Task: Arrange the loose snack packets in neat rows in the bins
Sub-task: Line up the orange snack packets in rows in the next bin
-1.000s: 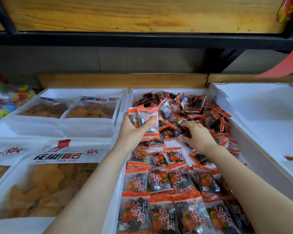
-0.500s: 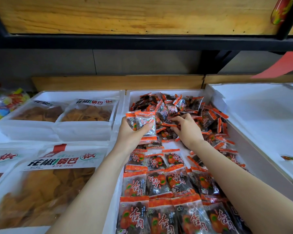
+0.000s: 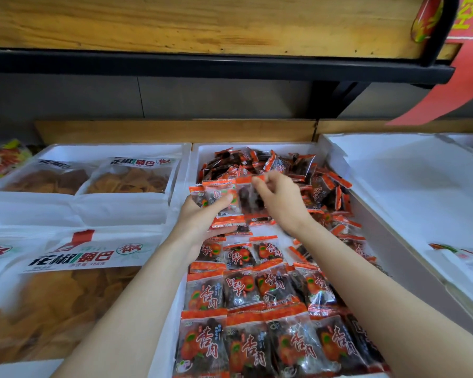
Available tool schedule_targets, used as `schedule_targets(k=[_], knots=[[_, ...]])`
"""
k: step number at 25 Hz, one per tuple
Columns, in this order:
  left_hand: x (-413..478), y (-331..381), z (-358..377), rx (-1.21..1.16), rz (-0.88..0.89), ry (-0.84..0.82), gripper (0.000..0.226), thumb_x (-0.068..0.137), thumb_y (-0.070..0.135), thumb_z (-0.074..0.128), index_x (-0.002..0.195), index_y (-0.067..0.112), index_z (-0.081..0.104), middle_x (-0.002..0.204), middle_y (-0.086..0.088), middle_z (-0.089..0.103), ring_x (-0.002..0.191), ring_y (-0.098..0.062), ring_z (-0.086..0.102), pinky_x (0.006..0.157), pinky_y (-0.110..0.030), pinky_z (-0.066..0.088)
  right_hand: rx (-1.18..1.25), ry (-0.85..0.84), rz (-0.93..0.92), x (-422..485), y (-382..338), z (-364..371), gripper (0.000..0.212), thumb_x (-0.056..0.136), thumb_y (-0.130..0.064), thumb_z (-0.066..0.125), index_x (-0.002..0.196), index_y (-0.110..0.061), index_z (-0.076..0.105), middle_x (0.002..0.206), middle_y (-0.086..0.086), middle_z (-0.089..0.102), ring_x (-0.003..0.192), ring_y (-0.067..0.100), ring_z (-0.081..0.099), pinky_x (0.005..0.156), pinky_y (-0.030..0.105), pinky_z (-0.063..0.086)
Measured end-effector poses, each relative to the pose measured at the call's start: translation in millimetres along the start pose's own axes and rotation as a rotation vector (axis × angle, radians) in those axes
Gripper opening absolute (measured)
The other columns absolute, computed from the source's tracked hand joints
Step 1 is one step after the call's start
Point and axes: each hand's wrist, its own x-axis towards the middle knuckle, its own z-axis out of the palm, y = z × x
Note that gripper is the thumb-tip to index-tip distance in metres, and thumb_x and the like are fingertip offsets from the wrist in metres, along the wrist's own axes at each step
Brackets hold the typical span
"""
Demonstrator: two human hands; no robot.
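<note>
Looking down through the head camera, I saw both bare hands raised over the far half of the middle white foam bin (image 3: 206, 154). The left hand (image 3: 200, 222) gripped a small fan of clear snack packets with orange sealed ends (image 3: 219, 196); its thumb lay across the front of them and the fingers were curled under and behind. The right hand (image 3: 283, 205) pinched one more packet of dark fruit (image 3: 250, 200) by its upper orange edge, between thumb and forefinger, while the other fingers were loosely bent. This packet hung upright and touched the right side of the fan, partly overlapping it. Behind the hands, at the back of the bin, a loose heap of the same packets (image 3: 290, 165) lay in disorder, and more of them were scattered along the right wall. In the near half, the tidy rows of packets (image 3: 257, 290) lay flat, side by side, with the orange edges overlapping like tiles. On the left I saw large clear bags of orange-brown crisps (image 3: 52, 301) in other white bins. On the right stood another white foam bin (image 3: 407, 186). Above everything ran a black metal rail (image 3: 202, 65) under a pale wooden board (image 3: 202, 23), and a red paper strip (image 3: 453, 88) hung at the upper right
</note>
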Motion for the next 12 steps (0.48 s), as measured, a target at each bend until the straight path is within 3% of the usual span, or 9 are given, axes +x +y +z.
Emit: schedule_targets(k=[3,5,6,8,10,12], knots=[[-3.0,1.7,-1.9,-0.016,-0.002,0.027,0.058,0.078,0.028,0.080,0.127,0.013,0.053,0.122,-0.007,0.064,0.100,-0.017,0.068,0.067,-0.034,0.061,0.150,-0.252,0.040,-6.4,-8.3,4.4,0.034,0.099,-0.037,0.041,0.074,-0.014,0.048,0.065,0.002,0.044,0.059,0.013,0.040,0.063,0.024,0.036],[-4.3,2.1,-3.7,-0.017,0.009,0.040,0.058,0.078,0.028,0.080,0.128,0.013,0.052,0.123,-0.007,0.063,0.102,-0.018,0.067,0.065,-0.033,0.061,0.340,-0.406,0.159,-7.7,-7.0,-0.3,0.030,0.100,-0.035,0.038,0.097,-0.012,0.057,0.078,0.003,0.052,0.069,0.013,0.050,0.069,0.023,0.047],[-4.6,2.4,-4.9,-0.014,0.008,0.031,0.057,0.079,0.028,0.079,0.127,0.013,0.053,0.123,-0.007,0.064,0.104,-0.018,0.066,0.065,-0.033,0.061,0.437,-0.483,0.236,-7.8,-4.4,-3.3,0.027,0.100,-0.032,0.042,0.108,-0.012,0.059,0.088,0.002,0.058,0.074,0.012,0.056,0.070,0.022,0.051],[-5.8,3.3,-6.2,0.004,0.007,-0.009,0.051,0.081,0.028,0.077,0.126,0.015,0.056,0.120,-0.005,0.067,0.106,-0.018,0.066,0.067,-0.033,0.061,0.597,-0.614,0.373,-8.0,1.6,-8.7,0.029,0.092,-0.032,0.054,0.113,-0.013,0.060,0.103,0.001,0.061,0.087,0.010,0.059,0.072,0.020,0.053],[-9.2,5.4,-6.6,0.011,0.016,-0.034,0.048,0.082,0.028,0.076,0.125,0.017,0.058,0.117,-0.002,0.069,0.105,-0.017,0.067,0.070,-0.034,0.061,0.665,-0.695,0.460,-8.6,5.4,-10.2,0.039,0.080,-0.040,0.061,0.107,-0.012,0.061,0.101,0.001,0.059,0.091,0.008,0.055,0.068,0.014,0.051],[-11.0,6.3,-7.0,0.023,0.037,-0.016,0.051,0.080,0.030,0.077,0.126,0.020,0.057,0.118,0.001,0.069,0.107,-0.014,0.066,0.076,-0.036,0.060,0.615,-0.680,0.471,-8.8,4.2,-9.0,0.038,0.081,-0.040,0.062,0.107,-0.012,0.062,0.084,-0.005,0.062,0.075,0.001,0.054,0.061,0.012,0.046]])
